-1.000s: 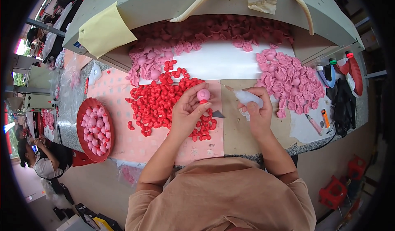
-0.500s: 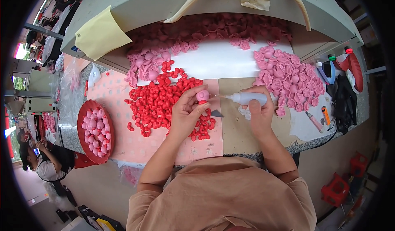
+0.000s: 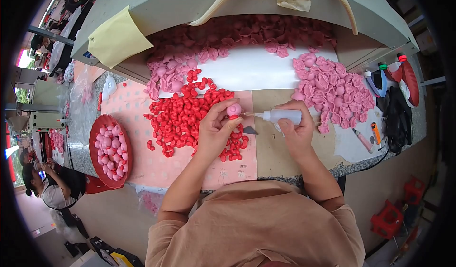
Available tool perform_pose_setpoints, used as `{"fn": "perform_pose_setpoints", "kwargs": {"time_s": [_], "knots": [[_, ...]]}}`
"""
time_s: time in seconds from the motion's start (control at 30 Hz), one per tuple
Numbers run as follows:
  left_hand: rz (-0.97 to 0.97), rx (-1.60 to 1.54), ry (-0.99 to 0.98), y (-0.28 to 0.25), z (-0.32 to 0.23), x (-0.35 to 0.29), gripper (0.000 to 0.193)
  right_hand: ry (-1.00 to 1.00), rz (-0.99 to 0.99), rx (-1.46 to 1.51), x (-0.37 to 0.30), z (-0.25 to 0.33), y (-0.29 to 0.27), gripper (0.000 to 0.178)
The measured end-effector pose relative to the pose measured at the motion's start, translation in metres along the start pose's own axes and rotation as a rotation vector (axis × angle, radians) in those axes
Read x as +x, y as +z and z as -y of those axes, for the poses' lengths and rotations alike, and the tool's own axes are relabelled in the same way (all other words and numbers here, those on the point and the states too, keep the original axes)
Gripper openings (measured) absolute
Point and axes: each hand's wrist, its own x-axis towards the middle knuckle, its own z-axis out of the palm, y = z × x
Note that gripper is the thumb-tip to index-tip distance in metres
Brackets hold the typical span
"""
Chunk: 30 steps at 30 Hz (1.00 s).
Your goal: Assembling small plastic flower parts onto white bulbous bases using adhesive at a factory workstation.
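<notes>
One held bottle point(image 3: 281, 115); one held ball point(image 3: 233, 109)

The left forearm point(image 3: 186, 179) and right forearm point(image 3: 321, 174) slant forward and inward, the left hand point(image 3: 213, 130) pinching with thumb and curled fingers, the right hand point(image 3: 299, 130), apart from it, gripping, thumb toward the left.

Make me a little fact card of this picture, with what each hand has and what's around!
Left hand: holds a pink ball, a red piece just below it
Right hand: holds a bottle, lying sideways
Bottle's tip: points left, at or very near the ball; too small to tell if touching
Beside left hand: heap of red beads
Far left: red bowl of pink-and-red pieces
Right: pile of pink petals
</notes>
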Motion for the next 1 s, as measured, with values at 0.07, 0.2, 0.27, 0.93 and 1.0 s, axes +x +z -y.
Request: {"fn": "perform_pose_setpoints", "kwargs": {"time_s": [0.07, 0.2, 0.27, 0.93, 1.0], "knots": [[-0.008, 0.005, 0.012, 0.0013, -0.0004, -0.0002, 0.042, -0.011, 0.014, -0.027, 0.0000, 0.0009, 0.0001, 0.034], [-0.012, -0.001, 0.007, 0.0016, -0.0007, 0.0001, 0.042, -0.013, 0.017, -0.046, 0.0004, 0.0022, 0.0001, 0.031], [0.040, -0.052, -0.044, -0.0005, 0.0017, -0.0005, 0.042, -0.006, 0.015, -0.046, 0.0004, 0.0019, -0.0003, 0.029], [0.058, -0.008, -0.027, 0.0012, -0.0023, 0.0017, 0.051, 0.047, 0.005, -0.048, -0.0002, -0.0015, -0.0018, 0.028], [0.040, -0.048, -0.041, 0.0020, -0.0014, 0.0012, 0.051, 0.029, 0.005, -0.060, 0.0004, -0.0010, -0.0015, 0.028]]}}
